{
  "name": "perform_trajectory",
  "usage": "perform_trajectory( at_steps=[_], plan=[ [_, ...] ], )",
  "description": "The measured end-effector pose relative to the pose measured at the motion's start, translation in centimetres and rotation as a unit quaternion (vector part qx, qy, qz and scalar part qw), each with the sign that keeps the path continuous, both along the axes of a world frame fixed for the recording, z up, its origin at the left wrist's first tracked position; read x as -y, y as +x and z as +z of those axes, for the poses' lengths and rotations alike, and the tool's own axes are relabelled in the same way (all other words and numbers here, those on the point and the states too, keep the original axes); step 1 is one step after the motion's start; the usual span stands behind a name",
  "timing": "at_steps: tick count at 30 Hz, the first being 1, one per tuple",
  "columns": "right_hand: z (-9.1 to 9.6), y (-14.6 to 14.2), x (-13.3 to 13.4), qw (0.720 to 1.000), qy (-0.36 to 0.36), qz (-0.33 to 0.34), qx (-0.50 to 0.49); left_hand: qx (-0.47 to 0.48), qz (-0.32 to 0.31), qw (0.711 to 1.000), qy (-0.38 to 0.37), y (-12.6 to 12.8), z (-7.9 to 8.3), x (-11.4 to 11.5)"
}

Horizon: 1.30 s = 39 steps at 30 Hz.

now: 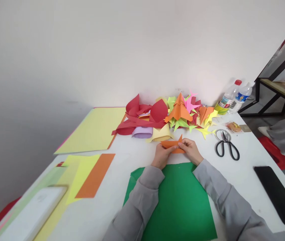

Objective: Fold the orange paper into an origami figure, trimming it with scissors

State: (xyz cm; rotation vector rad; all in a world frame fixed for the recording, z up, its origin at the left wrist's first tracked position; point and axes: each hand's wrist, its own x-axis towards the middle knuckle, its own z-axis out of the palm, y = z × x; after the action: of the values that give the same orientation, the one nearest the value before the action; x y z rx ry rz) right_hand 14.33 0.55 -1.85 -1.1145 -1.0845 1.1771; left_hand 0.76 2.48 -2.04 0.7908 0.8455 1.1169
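Observation:
A small folded orange paper piece (170,144) lies on the white table (132,157) beyond a green sheet (180,204). My left hand (161,156) pinches its left end with closed fingers. At its right end, my right hand (191,150) grips it with fingers pressed together. One pointed corner of the orange piece sticks up between the two hands. Both my forearms, in grey sleeves, cross over the green sheet.
A pile of folded coloured paper figures (182,113) and curled red scraps (142,117) lies against the wall. Black scissors (226,145), two plastic bottles (235,95), a black phone (278,194), yellow sheets (94,130) and an orange strip (95,175) lie around.

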Motion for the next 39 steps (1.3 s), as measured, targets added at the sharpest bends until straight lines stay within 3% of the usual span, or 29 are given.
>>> perform_trajectory(
  at_steps=[19, 32, 39],
  plan=[
    [-0.87, 0.05, -0.18, 0.998, 0.018, -0.012, 0.052, -0.011, 0.022, 1.0, 0.018, -0.03, -0.58, 0.01],
    [-0.59, -0.04, -0.08, 0.999, 0.022, -0.002, 0.034, -0.031, 0.004, 0.999, 0.031, -0.08, -0.62, 0.06],
    [-0.36, 0.02, 0.03, 0.999, -0.017, 0.01, -0.036, -0.061, -0.015, 0.996, 0.056, -0.16, -0.67, 0.14]
  ],
)
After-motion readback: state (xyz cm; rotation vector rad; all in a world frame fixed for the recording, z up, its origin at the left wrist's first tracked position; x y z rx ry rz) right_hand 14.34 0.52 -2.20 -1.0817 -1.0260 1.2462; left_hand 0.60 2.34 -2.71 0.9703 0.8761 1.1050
